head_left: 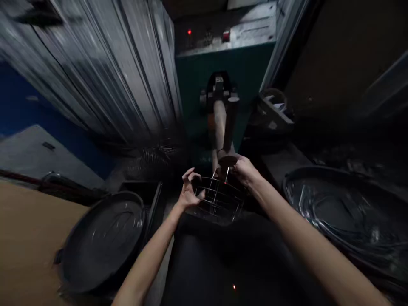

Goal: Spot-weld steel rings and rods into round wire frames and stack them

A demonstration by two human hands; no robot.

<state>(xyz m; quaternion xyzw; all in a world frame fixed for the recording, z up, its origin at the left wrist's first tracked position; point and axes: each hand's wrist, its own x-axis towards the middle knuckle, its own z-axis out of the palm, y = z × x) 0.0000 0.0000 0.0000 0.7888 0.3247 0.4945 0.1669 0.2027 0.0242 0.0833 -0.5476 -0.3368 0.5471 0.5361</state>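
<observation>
A thin wire basket (219,197), or a grille of crossed wires, sits between my hands under the end of a machine's arm (220,127). My left hand (190,191) curls around its left edge, thumb below and fingers above, with a gap between them. My right hand (245,171) is closed at the far right side of the wirework, right beside the round metal tip (228,160). What its fingertips pinch is partly hidden. A small orange glow shows on the wires near the tip. Dim light and blur hide the finer wires.
The green machine body (197,76) stands ahead, with a red switch (226,36) on top. A dark round basin (105,242) is at left; another basin (338,208) with shiny wire pieces is at right. Coiled wire parts (153,157) lie beyond my left hand.
</observation>
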